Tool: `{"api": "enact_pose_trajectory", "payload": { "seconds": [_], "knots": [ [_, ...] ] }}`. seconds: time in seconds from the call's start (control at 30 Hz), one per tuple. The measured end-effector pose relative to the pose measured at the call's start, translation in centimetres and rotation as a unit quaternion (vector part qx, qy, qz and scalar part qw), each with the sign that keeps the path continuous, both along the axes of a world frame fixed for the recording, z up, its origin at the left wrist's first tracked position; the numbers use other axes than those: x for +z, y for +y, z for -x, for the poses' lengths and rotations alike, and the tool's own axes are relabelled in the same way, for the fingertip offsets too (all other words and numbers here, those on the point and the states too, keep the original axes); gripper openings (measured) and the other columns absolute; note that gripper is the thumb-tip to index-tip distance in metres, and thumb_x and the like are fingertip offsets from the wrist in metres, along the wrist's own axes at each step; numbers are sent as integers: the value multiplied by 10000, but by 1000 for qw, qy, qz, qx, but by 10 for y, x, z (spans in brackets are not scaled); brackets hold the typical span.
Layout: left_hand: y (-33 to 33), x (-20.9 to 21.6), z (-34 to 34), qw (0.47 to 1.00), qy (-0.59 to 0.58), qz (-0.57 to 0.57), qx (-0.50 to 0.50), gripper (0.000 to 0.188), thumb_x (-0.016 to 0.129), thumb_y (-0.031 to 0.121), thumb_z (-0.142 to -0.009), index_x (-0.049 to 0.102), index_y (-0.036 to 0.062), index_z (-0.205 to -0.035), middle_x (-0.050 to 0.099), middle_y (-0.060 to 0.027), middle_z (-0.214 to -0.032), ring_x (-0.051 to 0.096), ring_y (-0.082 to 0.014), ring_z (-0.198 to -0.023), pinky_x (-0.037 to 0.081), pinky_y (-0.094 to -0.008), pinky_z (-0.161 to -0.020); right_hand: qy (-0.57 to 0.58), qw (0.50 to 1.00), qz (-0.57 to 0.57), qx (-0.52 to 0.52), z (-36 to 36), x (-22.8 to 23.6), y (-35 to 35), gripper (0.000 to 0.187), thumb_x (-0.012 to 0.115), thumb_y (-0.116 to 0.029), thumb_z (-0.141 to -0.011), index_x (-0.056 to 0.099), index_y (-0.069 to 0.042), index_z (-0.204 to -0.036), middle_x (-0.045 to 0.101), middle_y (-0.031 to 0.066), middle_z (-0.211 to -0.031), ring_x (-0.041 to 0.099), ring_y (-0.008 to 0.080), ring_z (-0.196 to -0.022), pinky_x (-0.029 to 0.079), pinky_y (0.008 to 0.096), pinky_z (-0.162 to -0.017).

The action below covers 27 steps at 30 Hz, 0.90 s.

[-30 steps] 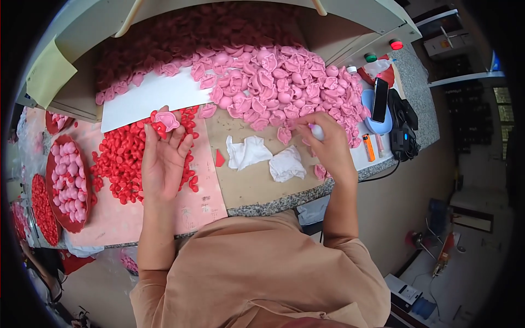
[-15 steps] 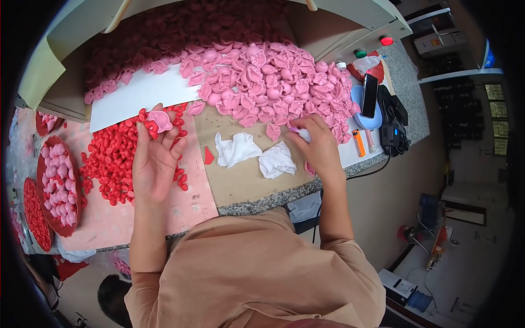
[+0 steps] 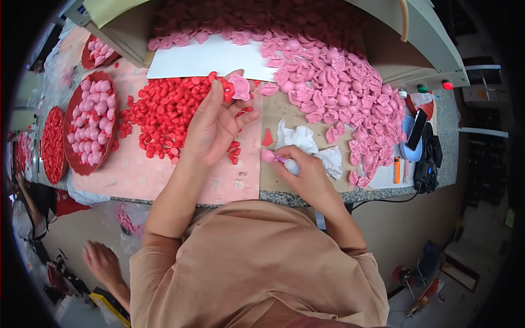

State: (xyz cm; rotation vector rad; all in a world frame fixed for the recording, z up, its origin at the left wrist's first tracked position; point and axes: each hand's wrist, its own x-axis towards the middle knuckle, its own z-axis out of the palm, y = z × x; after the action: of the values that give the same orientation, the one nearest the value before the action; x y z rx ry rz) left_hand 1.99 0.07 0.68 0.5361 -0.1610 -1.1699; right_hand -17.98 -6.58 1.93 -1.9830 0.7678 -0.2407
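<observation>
Between the thumb and fingertips of my left hand are a pink ruffled piece and small red pieces touching it. My right hand is closed on a small white squeeze bottle with a purple nozzle, low over the brown board. A small rounded pink piece shows at the nozzle end; whether my fingers hold it I cannot tell. Below my left hand spreads a heap of glossy red pieces. Crumpled white tissues lie just beyond my right hand.
A large heap of pink ruffled pieces covers the right, reaching into a box-like housing. Red trays of pink balls stand left. A phone, orange tube and black cables lie right. Another person's hand shows lower left.
My view has swung, so the bench appears farther right. My right hand has come from the pink heap toward my left hand with the bottle, and a pink piece now shows at its nozzle.
</observation>
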Motion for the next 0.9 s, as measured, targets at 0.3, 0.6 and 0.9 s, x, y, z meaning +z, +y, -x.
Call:
{"api": "enact_pose_trajectory", "payload": {
  "seconds": [0.3, 0.6, 0.9],
  "knots": [
    [3, 0, 0, 999, 16, -4, -31, 510, 431, 384, -941, 414, 14, -1292, 614, -60, -946, 587, -135, -839, 517, -355, -796, -50, 985, 129, 107, -9, 2, -10, 364, 674, -13, -707, 578, -43, -1057, 591, 106, -932, 590, 274, -850, 482, 334, -732],
    [5, 4, 5, 998, 16, -2, -56, 509, 453, 378, -935, 404, 34, -1307, 594, -17, -1013, 580, -94, -847, 509, -345, -800, 9, 972, 184, 147, -11, -1, -5, 478, 645, 46, -657, 569, -85, -1111, 531, 99, -1063, 575, 295, -929, 491, 354, -766],
    [1, -1, 7, 995, 54, 19, -78, 454, 481, 292, -935, 404, 43, -1307, 616, -20, -955, 604, -131, -869, 503, -350, -828, -149, 985, 83, 16, -20, 22, -23, 318, 695, 20, -714, 638, -41, -1022, 586, 71, -993, 526, 107, -726, 437, 235, -640]
  ]
}}
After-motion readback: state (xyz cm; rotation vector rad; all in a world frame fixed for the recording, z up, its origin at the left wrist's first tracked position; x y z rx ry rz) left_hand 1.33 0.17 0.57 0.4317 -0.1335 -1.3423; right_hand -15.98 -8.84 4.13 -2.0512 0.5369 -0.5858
